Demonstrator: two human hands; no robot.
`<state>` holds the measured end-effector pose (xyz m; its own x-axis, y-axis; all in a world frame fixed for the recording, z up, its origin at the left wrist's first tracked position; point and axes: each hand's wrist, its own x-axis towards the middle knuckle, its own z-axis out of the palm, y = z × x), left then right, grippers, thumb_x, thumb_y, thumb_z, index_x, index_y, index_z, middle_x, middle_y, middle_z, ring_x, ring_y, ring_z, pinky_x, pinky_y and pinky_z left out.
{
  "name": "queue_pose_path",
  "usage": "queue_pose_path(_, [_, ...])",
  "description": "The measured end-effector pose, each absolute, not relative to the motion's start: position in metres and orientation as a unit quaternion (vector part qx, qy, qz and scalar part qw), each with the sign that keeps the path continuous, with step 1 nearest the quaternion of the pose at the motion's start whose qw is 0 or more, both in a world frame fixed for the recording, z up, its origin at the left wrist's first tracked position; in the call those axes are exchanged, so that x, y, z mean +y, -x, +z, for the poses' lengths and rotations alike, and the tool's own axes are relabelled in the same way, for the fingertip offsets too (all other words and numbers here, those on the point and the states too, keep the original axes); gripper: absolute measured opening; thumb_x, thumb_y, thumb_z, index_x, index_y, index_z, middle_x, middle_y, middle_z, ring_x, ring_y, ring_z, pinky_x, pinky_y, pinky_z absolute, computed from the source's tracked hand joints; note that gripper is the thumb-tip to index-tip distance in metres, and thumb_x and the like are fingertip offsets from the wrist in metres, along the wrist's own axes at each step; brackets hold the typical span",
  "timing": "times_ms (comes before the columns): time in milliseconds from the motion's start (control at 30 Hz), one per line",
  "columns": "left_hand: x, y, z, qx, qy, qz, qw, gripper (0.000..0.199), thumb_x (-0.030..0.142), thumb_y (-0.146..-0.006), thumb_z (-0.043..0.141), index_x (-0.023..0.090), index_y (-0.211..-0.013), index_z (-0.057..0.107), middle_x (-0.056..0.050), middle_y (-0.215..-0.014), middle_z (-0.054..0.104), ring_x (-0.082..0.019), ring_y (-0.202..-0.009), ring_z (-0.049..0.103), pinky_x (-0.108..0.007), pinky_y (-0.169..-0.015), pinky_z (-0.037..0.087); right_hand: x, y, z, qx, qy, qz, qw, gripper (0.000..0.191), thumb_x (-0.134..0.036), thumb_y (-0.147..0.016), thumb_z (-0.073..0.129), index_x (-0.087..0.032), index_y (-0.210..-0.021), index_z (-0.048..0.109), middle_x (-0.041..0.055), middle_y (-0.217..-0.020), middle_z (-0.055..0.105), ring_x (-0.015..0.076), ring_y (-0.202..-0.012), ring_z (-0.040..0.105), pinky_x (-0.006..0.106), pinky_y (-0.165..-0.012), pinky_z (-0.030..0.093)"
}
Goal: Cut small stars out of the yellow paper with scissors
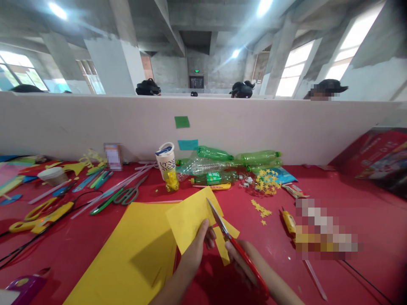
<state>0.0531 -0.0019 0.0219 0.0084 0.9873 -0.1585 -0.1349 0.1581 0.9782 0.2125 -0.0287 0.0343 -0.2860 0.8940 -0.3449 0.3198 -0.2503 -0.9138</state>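
Note:
My left hand (201, 237) pinches a piece of yellow paper (187, 216), its thumb on top and its fingers curled beneath. In my right hand (243, 258) are red-handled scissors (237, 243), with their blades lying over the right part of that paper. Just below the blades, a cut strip of yellow paper (222, 245) hangs or lies near my fingers; whether it is still joined to the piece I cannot tell. A stack of large yellow sheets (127, 254) lies flat on the red table to the left of my hands.
Green plastic bottles (219, 178) lie along the white partition (127, 123), beside a paper cup (165, 159). Yellow stars (267, 182) are scattered at right, near a yellow glue gun (288, 222). Green scissors (129, 195), markers, a corded yellow tool (57, 216) and paper scraps crowd the left.

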Motion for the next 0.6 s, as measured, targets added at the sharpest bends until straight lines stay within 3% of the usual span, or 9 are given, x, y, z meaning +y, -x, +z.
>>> queue_pose_path(600, [-0.002, -0.058, 0.013, 0.505, -0.424, 0.472, 0.585, 0.050, 0.057, -0.081, 0.047, 0.017, -0.054, 0.059, 0.000, -0.046, 0.052, -0.012, -0.046, 0.049, -0.023, -0.055, 0.042, -0.027, -0.211, 0.021, -0.524, 0.552, 0.580, 0.291, 0.056, -0.074, -0.076, 0.041, -0.020, -0.062, 0.038, -0.0097, -0.040, 0.033, 0.0033, -0.030, 0.029, 0.015, -0.029, 0.020])
